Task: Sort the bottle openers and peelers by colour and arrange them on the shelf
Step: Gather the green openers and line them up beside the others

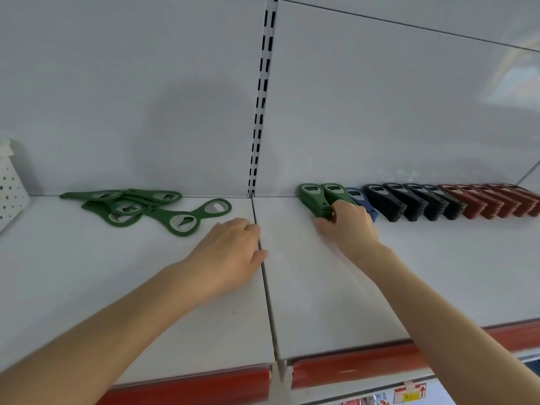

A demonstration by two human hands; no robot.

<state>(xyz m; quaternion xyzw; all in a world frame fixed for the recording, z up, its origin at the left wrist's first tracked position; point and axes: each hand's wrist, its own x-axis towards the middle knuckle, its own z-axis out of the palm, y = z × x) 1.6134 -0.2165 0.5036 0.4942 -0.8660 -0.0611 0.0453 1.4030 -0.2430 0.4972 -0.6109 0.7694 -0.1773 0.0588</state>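
Now, head view, the only one I have. Right hand is at the left end of the sorted row along the back of the shelf. Its fingers are curled round the near ends of the green stacks; the thumb is hidden from me.

The row reads left to right: green stacks, one blue piece partly behind the hand, black stacks, red stacks. They sit side by side, heads toward the back wall. I take these for the peelers, but cannot be sure from here.

Left hand lies palm down on the shelf at the seam between the two boards, fingers loosely bent, holding nothing.

Loose green openers lie overlapping in a jumbled heap on the left board, left of the slotted post and well apart from the row. Pegboard at the far left edge; red rail along the shelf front.

Judgement: the step in hand is squaring up the green group at the end of the colour row. The row looks nearly done; the heap is not yet sorted.

Next move, I reckon: release the green stacks once they sit straight, then the left hand, being nearer, gathers the heap and lines it up. That calls for lifting overlapped flat pieces off a smooth board without scattering them, and for keeping clear of the stacks, which could topple sideways.
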